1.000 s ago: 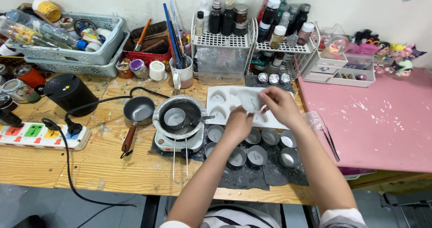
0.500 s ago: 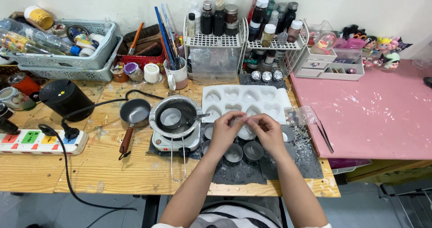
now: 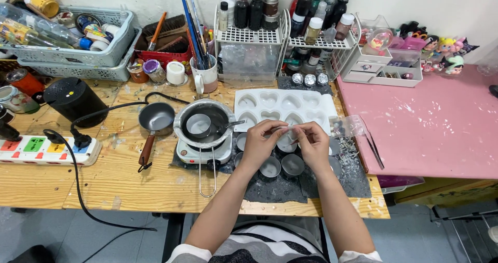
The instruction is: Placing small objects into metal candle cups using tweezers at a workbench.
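Both hands, left hand (image 3: 259,141) and right hand (image 3: 313,141), pinch something small, perhaps a wick, above empty round tins (image 3: 292,164)

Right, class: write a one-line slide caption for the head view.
Both hands, left hand and right hand, pinch something small over round metal cups beside a white heart mould.
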